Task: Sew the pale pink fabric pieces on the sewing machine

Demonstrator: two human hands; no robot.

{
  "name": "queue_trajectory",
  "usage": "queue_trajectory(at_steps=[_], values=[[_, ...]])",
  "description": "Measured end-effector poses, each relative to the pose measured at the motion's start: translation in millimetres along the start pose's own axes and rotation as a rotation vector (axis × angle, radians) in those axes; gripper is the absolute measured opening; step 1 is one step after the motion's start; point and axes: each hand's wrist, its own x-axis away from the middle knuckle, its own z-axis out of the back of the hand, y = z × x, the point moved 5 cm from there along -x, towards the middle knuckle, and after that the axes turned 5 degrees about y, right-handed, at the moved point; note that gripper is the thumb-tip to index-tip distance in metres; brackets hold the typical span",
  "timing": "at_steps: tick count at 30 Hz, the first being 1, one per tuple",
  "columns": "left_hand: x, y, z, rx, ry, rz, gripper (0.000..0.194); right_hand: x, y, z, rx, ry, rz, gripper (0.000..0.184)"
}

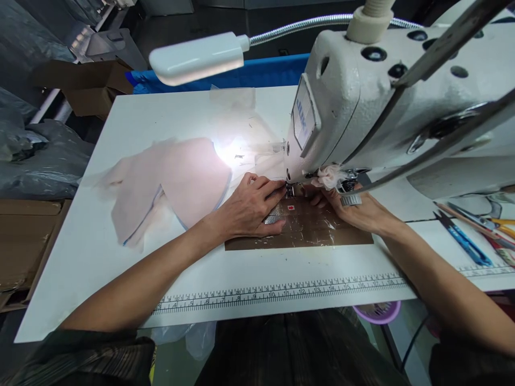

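My left hand (255, 206) lies palm down just left of the presser foot (290, 190), its fingers stretched toward it and its thumb apart on the brown plate (249, 243). To the right of the foot, my right hand (350, 209) is bent inward with curled fingers. The machine head partly covers those fingertips, and whatever they pinch is hidden. Both hands work beneath the white sewing machine (341, 96). A pale pink sheer fabric piece (185, 171) with blue-grey edges is spread on the table, left of my left hand.
A lit white lamp (197, 58) hangs over the table (100, 257). Blue thread snips (462, 238) and other tools lie at the right. A printed ruler strip (277, 292) runs along the front edge. Cardboard boxes (30, 241) stand left, and a purple basket (380, 313) sits below.
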Motion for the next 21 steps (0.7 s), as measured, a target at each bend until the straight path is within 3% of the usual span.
queue_trajectory(at_steps=[3, 8, 13, 21], values=[[-0.2, -0.3, -0.7, 0.001, -0.006, 0.012, 0.055, 0.7, 0.8, -2.4, -0.016, 0.006, -0.001, 0.042], [0.6, 1.0, -1.6, 0.016, -0.003, 0.04, 0.055, 6.8, -4.8, -4.3, -0.022, -0.004, 0.003, 0.032], [2.0, -0.4, -2.4, 0.015, 0.01, 0.078, 0.053, 9.5, 6.1, -4.0, -0.028, 0.098, -0.038, 0.021], [8.2, 3.9, 2.1, 0.062, 0.169, 0.154, 0.046, 10.8, 11.1, -7.0, 0.021, 0.14, -0.026, 0.019]])
